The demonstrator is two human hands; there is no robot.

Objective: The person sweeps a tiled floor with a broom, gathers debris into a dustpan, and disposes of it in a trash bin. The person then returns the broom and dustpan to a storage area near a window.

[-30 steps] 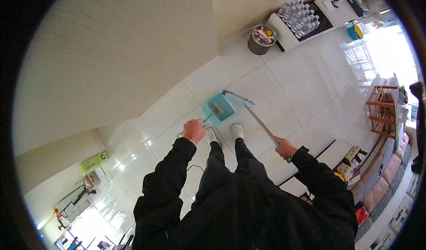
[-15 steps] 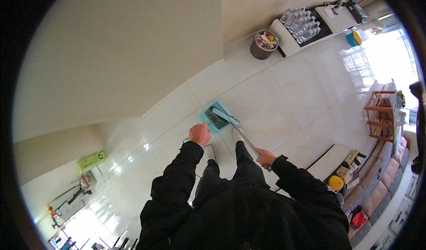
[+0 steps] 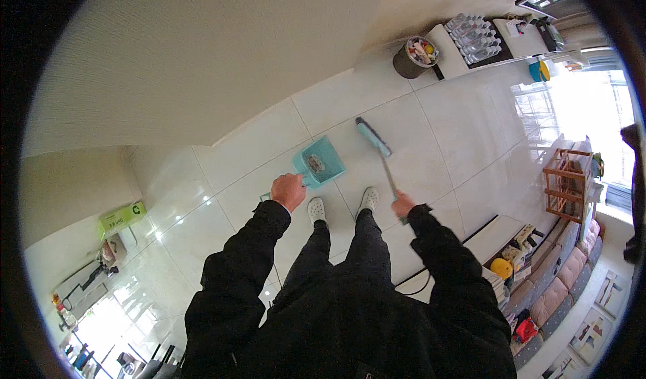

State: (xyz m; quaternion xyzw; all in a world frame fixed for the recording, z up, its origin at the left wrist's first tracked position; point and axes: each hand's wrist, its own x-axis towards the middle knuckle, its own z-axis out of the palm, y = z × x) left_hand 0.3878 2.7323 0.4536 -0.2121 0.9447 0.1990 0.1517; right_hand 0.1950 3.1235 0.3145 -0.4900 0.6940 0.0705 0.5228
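Note:
My left hand (image 3: 288,191) is closed around the handle of a light blue dustpan (image 3: 330,151), which is just ahead of my feet. A small greyish clump of dust (image 3: 315,163) lies inside the pan. With my right hand (image 3: 402,205) I grip the pole of a broom (image 3: 371,135). Its light blue head with dark bristles is to the right of the dustpan and apart from it, over the white floor tiles. Whether the bristles touch the floor I cannot tell.
A beige wall (image 3: 202,62) rises at the left. Far right stand a full wastebasket (image 3: 408,66) and a cabinet with several water bottles (image 3: 474,39). A wooden rack (image 3: 567,184), a low table (image 3: 483,248) and a cushioned sofa (image 3: 548,305) line the right. A green box (image 3: 121,219) is at the left.
The broom head has come out of the dustpan and swung off to the right. The pan has turned a little, and its clump of dust is now in plain sight.

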